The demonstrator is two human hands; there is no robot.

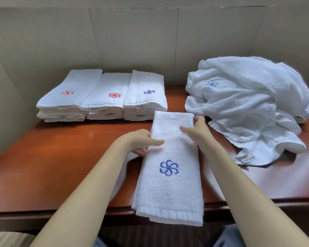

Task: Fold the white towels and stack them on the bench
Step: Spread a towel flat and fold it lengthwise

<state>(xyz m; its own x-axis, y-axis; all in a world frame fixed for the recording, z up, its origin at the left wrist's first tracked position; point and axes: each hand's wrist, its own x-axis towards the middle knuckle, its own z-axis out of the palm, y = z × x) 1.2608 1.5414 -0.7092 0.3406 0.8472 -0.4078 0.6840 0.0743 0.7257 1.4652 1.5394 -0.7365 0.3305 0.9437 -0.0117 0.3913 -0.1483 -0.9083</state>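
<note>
While gripped: folded towel [169,168], both hands.

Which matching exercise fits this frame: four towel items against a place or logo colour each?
Things:
1. left stack
2. right stack
3. held towel
4. loose pile

Descriptions:
A. unfolded heap at the bench's right
B. red logo on top, nearest the left wall
C. blue logo, gripped by both hands at the bench's front edge
D. blue logo on top, beside the middle stack

Pairs: 1-B, 2-D, 3-C, 4-A
</note>
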